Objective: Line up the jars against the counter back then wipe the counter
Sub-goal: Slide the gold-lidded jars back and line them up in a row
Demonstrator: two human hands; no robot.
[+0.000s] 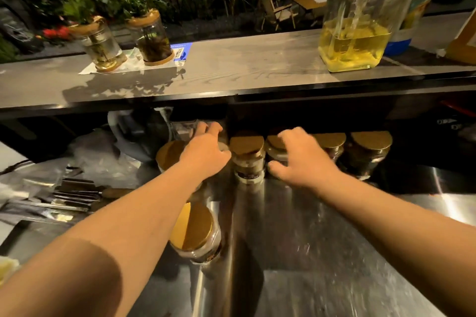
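Four upright gold-lidded jars [247, 157] in a row at counter [322, 239] back, dark contents; left hand [206, 154] grips one more, right hand [304, 159] clasps the second.

On the upper shelf [231, 69] stand two cork-topped plant jars [152, 36] on paper and an oil bottle [353, 41] beside a blue-based container [401, 44], with knives [74, 195] and plastic bags [103, 157] lower left.

jar under left hand [206, 154]: mostly hidden | bottle [360, 15] top: cut off | knives [74, 195]: blurred
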